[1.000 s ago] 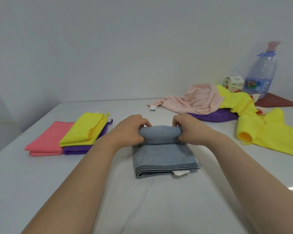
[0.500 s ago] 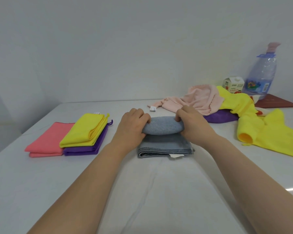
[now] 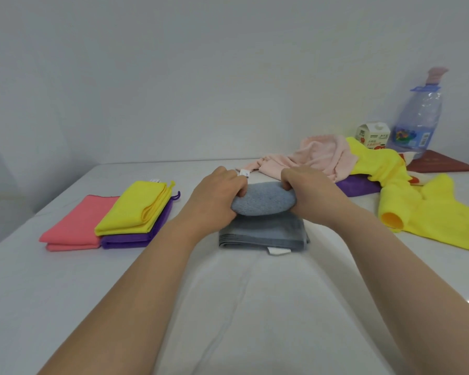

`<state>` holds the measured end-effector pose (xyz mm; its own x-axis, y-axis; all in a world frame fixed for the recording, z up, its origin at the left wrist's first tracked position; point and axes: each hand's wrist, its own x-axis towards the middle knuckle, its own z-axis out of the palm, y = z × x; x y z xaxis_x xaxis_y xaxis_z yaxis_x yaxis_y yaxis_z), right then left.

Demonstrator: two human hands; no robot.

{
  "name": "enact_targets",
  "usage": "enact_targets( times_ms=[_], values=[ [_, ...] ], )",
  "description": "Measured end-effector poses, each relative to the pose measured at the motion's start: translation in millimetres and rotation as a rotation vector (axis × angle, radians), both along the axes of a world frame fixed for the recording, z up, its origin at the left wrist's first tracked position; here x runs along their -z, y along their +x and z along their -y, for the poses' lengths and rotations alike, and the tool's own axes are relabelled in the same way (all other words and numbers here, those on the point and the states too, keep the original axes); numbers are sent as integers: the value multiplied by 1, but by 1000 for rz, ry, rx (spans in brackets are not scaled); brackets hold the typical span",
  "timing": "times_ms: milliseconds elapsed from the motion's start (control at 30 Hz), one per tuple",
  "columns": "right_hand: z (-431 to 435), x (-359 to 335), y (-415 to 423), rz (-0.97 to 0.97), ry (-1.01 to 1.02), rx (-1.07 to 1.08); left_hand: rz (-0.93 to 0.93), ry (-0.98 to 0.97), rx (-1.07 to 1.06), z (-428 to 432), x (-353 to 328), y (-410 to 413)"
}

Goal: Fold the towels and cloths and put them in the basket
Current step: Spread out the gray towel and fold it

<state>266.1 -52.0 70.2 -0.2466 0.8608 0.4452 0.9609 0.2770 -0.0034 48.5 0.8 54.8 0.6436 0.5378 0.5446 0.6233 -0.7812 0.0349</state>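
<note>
A grey towel point(image 3: 263, 207) lies on the white table point(image 3: 65, 293) in the middle, its near end flat and its far part rolled into a thick bulge. My left hand point(image 3: 214, 196) grips the roll's left end with curled fingers. My right hand point(image 3: 309, 196) grips the right end the same way. To the left lie folded cloths: a pink one point(image 3: 73, 228), a purple one point(image 3: 136, 236) and a yellow one point(image 3: 136, 207) on top. An unfolded heap sits at the right: a pale pink towel point(image 3: 317, 158), a purple cloth point(image 3: 360, 186), a yellow cloth point(image 3: 431, 217). No basket is in view.
A large plastic water bottle point(image 3: 417, 117) and a small carton point(image 3: 372, 135) stand against the wall at the back right, next to a dark red flat thing point(image 3: 441, 165). The table's left edge runs diagonally at the far left.
Both hands have rolled the grey towel's thick fold away from me, over its far part. Less of the flat towel shows in front of the roll now.
</note>
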Motion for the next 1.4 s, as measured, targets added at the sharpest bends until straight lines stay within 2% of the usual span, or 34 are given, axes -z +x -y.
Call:
enact_targets(
  times_ms=[100, 233, 300, 400, 500, 667, 767, 867, 933, 967, 1033, 1100, 1167, 1267, 1300, 1400],
  values=[
    [-7, 13, 1, 18, 31, -50, -49, 45, -11, -5, 8, -1],
    [-10, 23, 5, 8, -183, -17, -198, -136, -52, -6, 12, -5],
    [-12, 21, 6, 8, -104, -13, -143, -119, -60, -7, 12, -5],
    [-15, 24, 5, 100, 185, -18, -89, -3, -71, -7, 17, -2],
    [-17, 43, 4, 125, 204, -25, -72, 41, -34, -7, 27, -2],
    [-15, 42, 13, -57, -113, -12, -45, -155, -12, -6, 26, -6],
    [-8, 24, 11, -77, -337, 16, -55, -296, -7, -4, 19, -10],
    [0, 7, 7, -212, -488, 53, 52, -331, -77, 2, 13, -1],
    [-1, 3, 2, -252, -440, 115, 103, -325, -186, 5, 14, 9],
    [-3, 5, -1, -236, -371, 163, 50, -272, -224, 6, 19, 15],
    [-9, 20, -12, -161, -142, 224, -90, -101, -232, 5, 36, 20],
    [-12, 39, -22, -66, 91, 190, -119, -81, -189, 6, 47, 19],
    [-13, 55, -26, 7, 110, 168, -110, -177, -186, 3, 53, 16],
    [-12, 66, -19, 13, -157, 231, -107, -374, -190, 1, 55, 14],
    [-13, 69, -16, -23, -187, 232, -79, -431, -186, -1, 56, 14],
    [-14, 79, -22, -74, -127, 333, 1, -485, -170, -1, 57, 16]
  ],
)
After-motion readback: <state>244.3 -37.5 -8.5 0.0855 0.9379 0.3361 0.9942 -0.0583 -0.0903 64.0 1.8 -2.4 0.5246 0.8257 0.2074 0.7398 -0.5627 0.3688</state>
